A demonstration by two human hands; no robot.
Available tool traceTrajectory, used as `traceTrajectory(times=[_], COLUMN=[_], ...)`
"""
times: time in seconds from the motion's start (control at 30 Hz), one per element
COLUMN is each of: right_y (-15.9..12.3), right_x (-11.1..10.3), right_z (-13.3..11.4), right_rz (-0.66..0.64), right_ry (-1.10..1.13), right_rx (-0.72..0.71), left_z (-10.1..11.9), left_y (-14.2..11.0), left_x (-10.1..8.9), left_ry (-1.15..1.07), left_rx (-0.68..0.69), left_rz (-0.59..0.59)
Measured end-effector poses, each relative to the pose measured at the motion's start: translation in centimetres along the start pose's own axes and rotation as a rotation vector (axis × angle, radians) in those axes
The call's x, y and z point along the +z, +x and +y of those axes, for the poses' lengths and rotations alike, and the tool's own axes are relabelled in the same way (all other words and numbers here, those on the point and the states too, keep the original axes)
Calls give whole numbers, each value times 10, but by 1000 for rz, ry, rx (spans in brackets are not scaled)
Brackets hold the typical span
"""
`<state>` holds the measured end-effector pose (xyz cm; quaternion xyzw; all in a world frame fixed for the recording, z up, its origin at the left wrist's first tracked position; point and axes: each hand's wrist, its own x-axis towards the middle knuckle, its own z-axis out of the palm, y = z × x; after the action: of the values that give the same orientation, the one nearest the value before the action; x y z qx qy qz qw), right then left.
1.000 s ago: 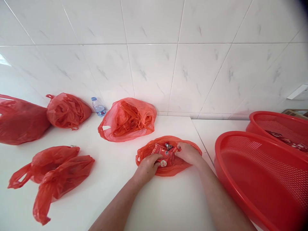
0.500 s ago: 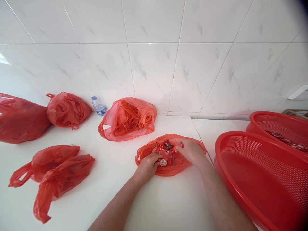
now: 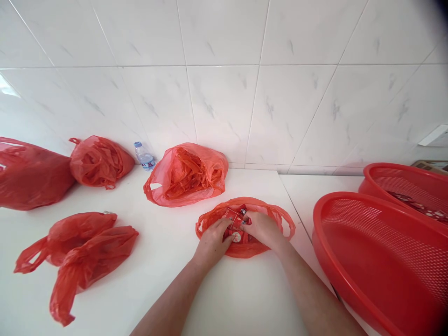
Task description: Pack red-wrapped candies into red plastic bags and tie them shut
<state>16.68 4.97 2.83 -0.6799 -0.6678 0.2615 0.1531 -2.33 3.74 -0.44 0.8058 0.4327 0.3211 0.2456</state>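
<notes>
An open red plastic bag (image 3: 245, 252) lies on the white table, with several small red printed packets (image 3: 237, 237) inside it. Over the bag's left side, my left hand (image 3: 213, 240) has its thumb and fingers closed on the packets. My right hand (image 3: 262, 228) reaches in from the right, its fingertips pinched at a small red packet (image 3: 244, 223) among the others. The fingers partly cover the packets, and the deeper contents of the bag are hidden.
Behind stands another open red bag (image 3: 185, 175), near a small water bottle (image 3: 145, 157). Tied red bags (image 3: 98, 161) and a fuller bag (image 3: 33, 177) sit at left, two knotted bags (image 3: 94, 254) nearer me. Red plastic baskets (image 3: 350, 242) fill the right, before a tiled wall (image 3: 224, 102).
My right hand has moved left and inward, from the bag's right side to the packets in its middle. My left hand stays at the packets, its fingers slightly shifted.
</notes>
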Motion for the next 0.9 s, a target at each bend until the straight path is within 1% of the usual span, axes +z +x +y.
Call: traceTrajectory(times=[0.1,0.17,0.23,0.27,0.37,0.43,0.53,0.6,0.7,0.8,0.9], right_y=[0,-1,-3,-4,-6,-6,-7,-9,-12,-14,-13], right_x=[-4,-8,-11,-11,-5,2,16,23,29,28,24], right_z=[2,2,-2,-4,-14,-20,-26,-29,-32,-33,-32], right_rz=[-29,43,125,141,107,96,64,35,4,-12,-25], right_ry=[-26,15,147,240,513,647,792,850,884,898,963], right_rx=[57,90,54,12,-88,-82,-59,-57,-83,-127,-149], left_z=[-3,-5,-5,-5,-1,2,4,4,5,3,-3], left_y=[0,0,0,0,0,-2,-3,-4,-4,-3,-1], left_x=[2,3,3,2,-1,-3,-2,0,2,4,6], left_ry=[35,47,50,50,38,10,-61,-114,-192,-275,-356], left_rx=[-18,-20,-15,-9,19,47,70,35,-74,-171,-231], left_rz=[20,35,55,65,110,134,128,118,141,202,264])
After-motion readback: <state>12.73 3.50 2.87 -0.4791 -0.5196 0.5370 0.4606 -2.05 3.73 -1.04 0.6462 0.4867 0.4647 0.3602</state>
